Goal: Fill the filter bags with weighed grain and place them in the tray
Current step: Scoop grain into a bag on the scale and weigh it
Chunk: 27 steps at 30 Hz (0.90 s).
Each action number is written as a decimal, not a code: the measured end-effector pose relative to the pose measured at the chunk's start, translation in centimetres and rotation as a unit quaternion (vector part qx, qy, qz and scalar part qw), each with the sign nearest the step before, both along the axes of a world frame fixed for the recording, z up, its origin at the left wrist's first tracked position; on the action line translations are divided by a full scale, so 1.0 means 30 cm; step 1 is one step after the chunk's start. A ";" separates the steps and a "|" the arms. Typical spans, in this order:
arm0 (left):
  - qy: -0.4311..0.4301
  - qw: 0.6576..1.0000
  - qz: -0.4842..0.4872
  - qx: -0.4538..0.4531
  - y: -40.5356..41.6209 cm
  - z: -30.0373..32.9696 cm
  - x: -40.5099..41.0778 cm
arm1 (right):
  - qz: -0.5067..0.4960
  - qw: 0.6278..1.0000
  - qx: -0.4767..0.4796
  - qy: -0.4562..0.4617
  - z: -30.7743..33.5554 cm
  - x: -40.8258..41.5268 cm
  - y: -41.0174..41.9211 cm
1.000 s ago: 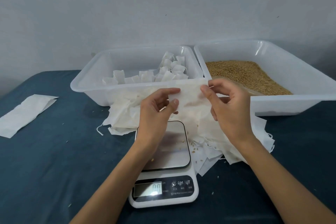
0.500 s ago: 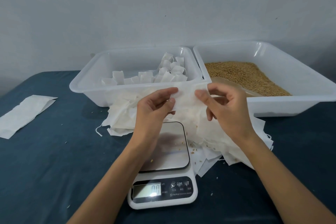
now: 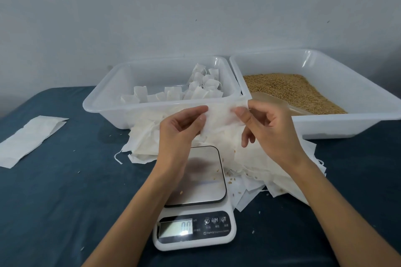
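We see the left hand [image 3: 180, 128] and the right hand [image 3: 269, 128] pinching one empty filter bag [image 3: 219, 117] by its top corners, above the scale [image 3: 195, 201], which reads zero. A heap of empty bags [image 3: 256, 158] lies behind the scale on the blue desk [image 3: 65, 191]. The left tray [image 3: 104, 106] holds filled bags [image 3: 195, 91]; the right tray [image 3: 347, 97] holds grain [image 3: 290, 89].

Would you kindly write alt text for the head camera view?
Left hand and right hand pinch an empty filter bag above a scale reading zero. Behind are a tray of filled bags and a tray of grain.
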<state>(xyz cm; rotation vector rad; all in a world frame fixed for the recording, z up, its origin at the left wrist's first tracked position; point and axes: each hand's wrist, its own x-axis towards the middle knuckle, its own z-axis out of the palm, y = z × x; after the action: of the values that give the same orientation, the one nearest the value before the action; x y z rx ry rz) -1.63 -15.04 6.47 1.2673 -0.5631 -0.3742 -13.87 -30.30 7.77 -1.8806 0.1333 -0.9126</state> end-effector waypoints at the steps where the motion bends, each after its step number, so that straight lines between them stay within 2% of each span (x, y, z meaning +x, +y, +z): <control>1: -0.012 1.000 -0.006 0.004 0.002 0.000 -0.001 | 0.011 1.000 0.002 0.011 -0.001 -0.001 0.001; 4: -0.047 0.999 -0.007 0.026 0.002 -0.001 -0.003 | 0.035 0.998 0.009 0.046 -0.013 -0.001 0.005; 10: -0.019 1.000 0.007 0.020 0.004 0.001 0.007 | -0.001 1.000 0.013 -0.009 0.008 -0.007 0.008; 12: -0.060 0.997 0.036 0.033 0.002 0.003 0.002 | -0.011 1.000 0.006 -0.006 0.008 -0.010 0.013; 15: -0.166 0.983 0.057 0.048 0.008 0.015 -0.015 | -0.003 1.000 0.010 0.008 0.006 -0.013 0.020; 21: -0.348 0.922 -0.041 0.163 0.013 0.008 -0.056 | 0.037 0.998 0.003 0.042 -0.005 -0.017 0.029; 25: -0.371 0.904 -0.055 0.205 -0.005 0.003 -0.064 | 0.071 0.996 -0.018 0.057 -0.001 -0.016 0.040; 27: -0.350 0.917 -0.053 0.183 -0.003 0.010 -0.070 | 0.046 0.997 -0.038 0.038 0.018 -0.024 0.029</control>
<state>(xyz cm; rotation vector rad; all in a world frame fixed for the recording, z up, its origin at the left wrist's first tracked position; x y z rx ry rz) -3.73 -15.12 6.78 1.7438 -1.2162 -0.0986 -14.59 -29.45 8.32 -1.9753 0.0577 -0.7927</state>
